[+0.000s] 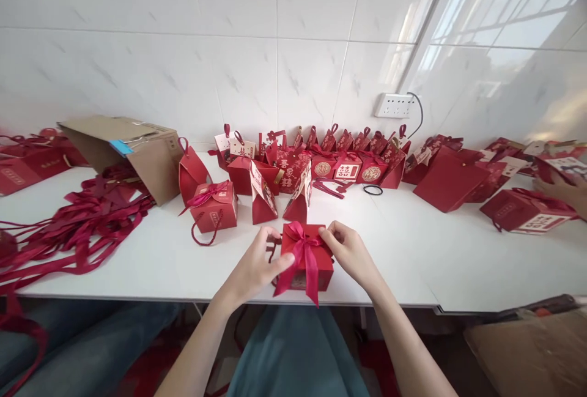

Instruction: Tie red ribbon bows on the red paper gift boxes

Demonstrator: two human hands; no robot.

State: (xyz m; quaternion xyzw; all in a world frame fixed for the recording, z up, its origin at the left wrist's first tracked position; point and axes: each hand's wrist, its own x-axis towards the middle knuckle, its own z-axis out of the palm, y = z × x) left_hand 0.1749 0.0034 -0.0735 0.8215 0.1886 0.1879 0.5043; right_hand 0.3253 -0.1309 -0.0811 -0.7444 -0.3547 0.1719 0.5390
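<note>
A red gift box sits at the table's front edge, tied on top with a crimson ribbon bow. The bow's tails hang over the box's front. My left hand grips the box's left side, thumb lying on the ribbon and fingers by a dark rope handle. At the right end of the bow, my right hand has its fingertips pinched together on a ribbon loop. Just behind stand two red and white folded cartons. A finished-looking red box with a rope handle rests to the left.
Rows of red gift boxes line the wall. Loose ribbons spread at left beside an open cardboard box. A black ring lies behind on the white table. Another person's hand shows at far right.
</note>
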